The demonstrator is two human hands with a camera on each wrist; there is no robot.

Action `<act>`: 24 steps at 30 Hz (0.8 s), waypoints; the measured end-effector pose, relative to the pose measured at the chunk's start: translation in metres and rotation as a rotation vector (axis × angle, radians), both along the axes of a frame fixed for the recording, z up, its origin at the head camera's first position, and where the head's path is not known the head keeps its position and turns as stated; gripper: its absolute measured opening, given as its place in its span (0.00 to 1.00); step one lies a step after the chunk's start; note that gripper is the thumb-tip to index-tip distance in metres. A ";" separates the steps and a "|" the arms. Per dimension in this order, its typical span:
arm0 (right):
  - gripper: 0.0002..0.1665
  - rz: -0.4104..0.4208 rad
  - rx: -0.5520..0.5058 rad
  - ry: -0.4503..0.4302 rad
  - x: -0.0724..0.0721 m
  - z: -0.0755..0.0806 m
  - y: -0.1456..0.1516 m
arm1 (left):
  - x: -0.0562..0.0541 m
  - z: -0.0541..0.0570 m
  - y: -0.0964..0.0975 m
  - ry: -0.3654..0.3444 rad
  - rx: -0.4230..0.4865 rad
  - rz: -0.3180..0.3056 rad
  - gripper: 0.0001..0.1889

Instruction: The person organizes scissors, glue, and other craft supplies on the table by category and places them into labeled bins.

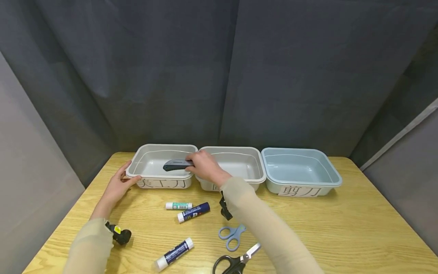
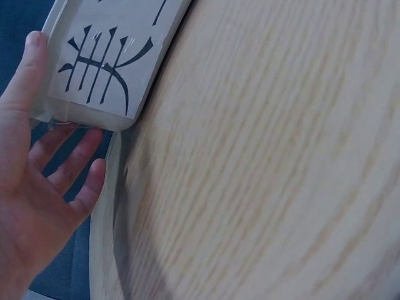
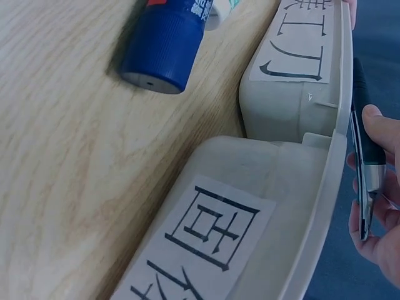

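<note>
Over the right part of the left white bin (image 1: 150, 164), my right hand (image 1: 208, 166) grips a utility knife (image 1: 178, 164) with a dark green and grey handle. The knife lies roughly level, its dark end pointing left. In the right wrist view, thumb and fingers pinch the knife (image 3: 369, 140) beside the bin rims. My left hand (image 1: 117, 187) holds the left bin's front left corner, thumb on the front rim and fingers along the side. Up close, the left hand (image 2: 37, 187) has its thumb against the rim and its other fingers loosely bent around the corner.
A second white bin (image 1: 241, 173) and a light blue bin (image 1: 294, 173) continue the row rightward, all with paper labels. In front lie a green-and-white glue stick (image 1: 179, 206), two navy ones (image 1: 194, 212) (image 1: 175, 253), blue scissors (image 1: 232, 236) and black-handled scissors (image 1: 235, 264).
</note>
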State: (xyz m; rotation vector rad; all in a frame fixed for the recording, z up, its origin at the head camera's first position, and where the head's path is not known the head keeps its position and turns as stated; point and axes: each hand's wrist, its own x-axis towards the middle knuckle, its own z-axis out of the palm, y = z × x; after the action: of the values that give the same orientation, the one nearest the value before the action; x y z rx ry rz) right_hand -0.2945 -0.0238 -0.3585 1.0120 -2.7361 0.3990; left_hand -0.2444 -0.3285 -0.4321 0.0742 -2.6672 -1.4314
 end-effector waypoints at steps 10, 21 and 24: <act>0.18 -0.005 0.004 -0.015 -0.001 0.006 -0.015 | 0.001 0.001 -0.001 0.010 -0.003 0.000 0.45; 0.17 -0.016 -0.008 -0.058 -0.005 0.001 -0.026 | 0.000 -0.003 0.002 0.015 -0.017 0.007 0.45; 0.18 -0.040 -0.005 -0.067 -0.007 -0.002 -0.025 | -0.001 -0.002 0.004 0.021 -0.010 0.000 0.45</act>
State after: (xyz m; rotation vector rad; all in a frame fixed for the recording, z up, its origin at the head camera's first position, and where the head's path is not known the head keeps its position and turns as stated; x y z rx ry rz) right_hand -0.3018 -0.0487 -0.3602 0.9582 -2.8086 0.4404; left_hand -0.2451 -0.3245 -0.4343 0.0574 -2.6568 -1.4114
